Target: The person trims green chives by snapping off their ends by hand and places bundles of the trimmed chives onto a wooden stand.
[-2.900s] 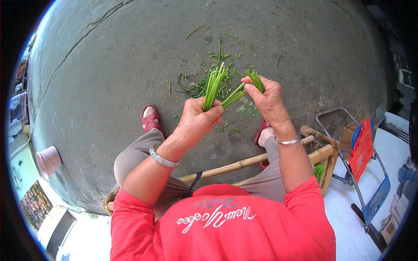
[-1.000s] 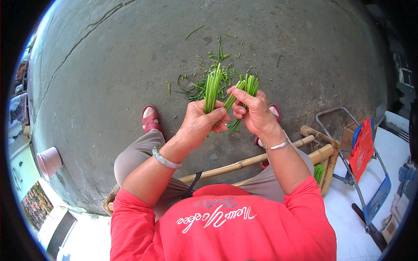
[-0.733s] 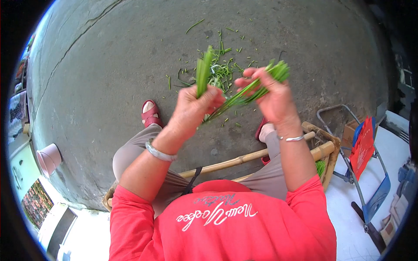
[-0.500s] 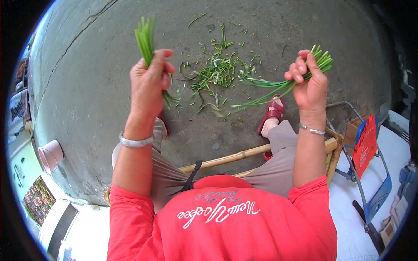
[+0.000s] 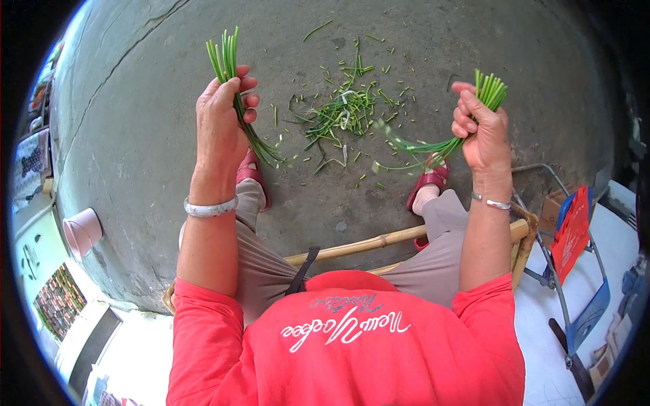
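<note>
The left hand [image 5: 222, 118] grips a bunch of green stems [image 5: 227, 69], the right hand [image 5: 484, 139] a second bunch [image 5: 490, 91], above a red shirt [image 5: 386, 375] whose white script [image 5: 345, 330] begins "New".

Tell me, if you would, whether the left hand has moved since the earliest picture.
Yes: judged against the pile of green cuttings on the floor, the left hand has moved outward to the left and somewhat forward.

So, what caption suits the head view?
Left hand and right hand each grip stalks; green scraps litter the floor.
</note>
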`<state>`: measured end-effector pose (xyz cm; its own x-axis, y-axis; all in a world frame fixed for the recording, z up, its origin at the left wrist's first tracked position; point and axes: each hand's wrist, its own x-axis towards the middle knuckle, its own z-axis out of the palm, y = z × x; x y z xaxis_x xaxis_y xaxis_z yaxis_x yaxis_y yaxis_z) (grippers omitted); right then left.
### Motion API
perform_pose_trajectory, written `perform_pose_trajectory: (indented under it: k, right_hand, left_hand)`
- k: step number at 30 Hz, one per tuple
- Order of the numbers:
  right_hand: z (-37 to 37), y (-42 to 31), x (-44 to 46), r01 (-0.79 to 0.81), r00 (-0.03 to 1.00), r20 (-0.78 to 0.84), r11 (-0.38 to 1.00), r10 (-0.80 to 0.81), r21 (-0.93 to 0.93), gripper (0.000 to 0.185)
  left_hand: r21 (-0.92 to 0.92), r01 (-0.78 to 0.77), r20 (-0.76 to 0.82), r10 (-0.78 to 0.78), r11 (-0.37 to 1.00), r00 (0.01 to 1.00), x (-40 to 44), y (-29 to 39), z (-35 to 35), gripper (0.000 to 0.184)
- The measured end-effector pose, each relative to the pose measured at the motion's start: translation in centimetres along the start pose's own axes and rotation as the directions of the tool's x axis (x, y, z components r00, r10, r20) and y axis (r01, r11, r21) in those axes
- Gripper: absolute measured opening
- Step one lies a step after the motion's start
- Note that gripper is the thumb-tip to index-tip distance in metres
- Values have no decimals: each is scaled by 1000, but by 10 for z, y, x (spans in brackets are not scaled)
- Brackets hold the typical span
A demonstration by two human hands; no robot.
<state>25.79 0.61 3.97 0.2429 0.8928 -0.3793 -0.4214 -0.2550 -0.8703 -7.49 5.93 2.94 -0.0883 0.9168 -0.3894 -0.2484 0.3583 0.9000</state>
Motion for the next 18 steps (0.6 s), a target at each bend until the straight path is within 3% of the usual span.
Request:
perform_pose_trajectory:
  k: [4,7,13,15,18]
  right_hand:
    - [3,4,0,-60,998,7,996,60,-70,22]
    - [9,5,0,7,1000,12,998,-6,-68,26]
    - [22,7,-5,69,997,-16,994,-71,-85,35]
    - [17,7,-5,53,997,63,993,-46,-107,34]
    - [14,5,-4,-18,999,30,993,22,-114,31]
  left_hand:
    - [-4,-20,38,21,1000,999,0,-1,-2,24]
    - [-81,-34,60,39,996,997,0,-2,-1,20]
    - [-67,-55,113,62,996,992,-1,-2,-4,27]
    - [-71,-58,119,67,996,991,0,-4,-4,27]
    - [-44,-78,122,83,996,989,-1,-3,-1,28]
